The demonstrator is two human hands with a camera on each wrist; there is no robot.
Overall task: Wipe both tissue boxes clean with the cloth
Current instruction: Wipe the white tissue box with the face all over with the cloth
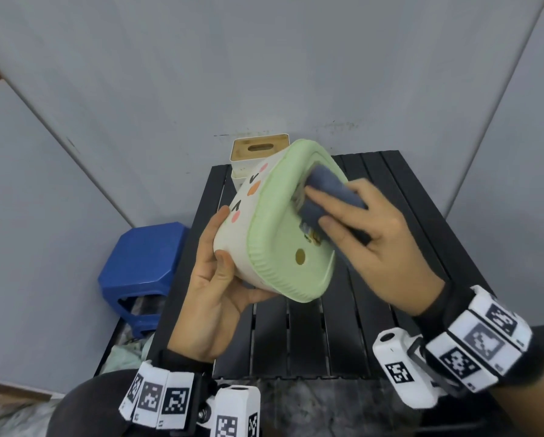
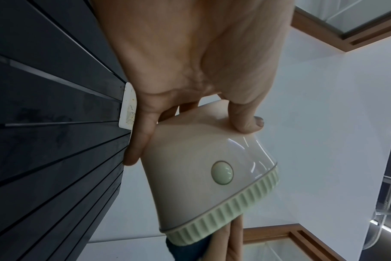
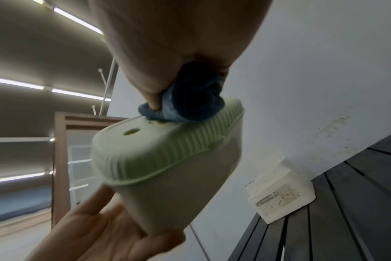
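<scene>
A cream tissue box with a green ribbed lid (image 1: 283, 234) and a painted face is held tilted above the table, lid turned toward me. My left hand (image 1: 220, 279) grips its cream body (image 2: 190, 167) from below, thumb on one side and fingers on the other. My right hand (image 1: 359, 228) presses a folded blue cloth (image 1: 327, 197) against the lid's top (image 3: 145, 139), thumb pinching the cloth (image 3: 190, 98). Yellowish specks show on the lid beside the cloth. A second white tissue box with a wooden top (image 1: 258, 152) stands at the table's far left corner (image 3: 281, 196).
The black slatted table (image 1: 327, 335) sits against grey wall panels. A blue plastic stool (image 1: 141, 266) stands on the floor left of the table. Crumpled plastic lies on the floor under the stool.
</scene>
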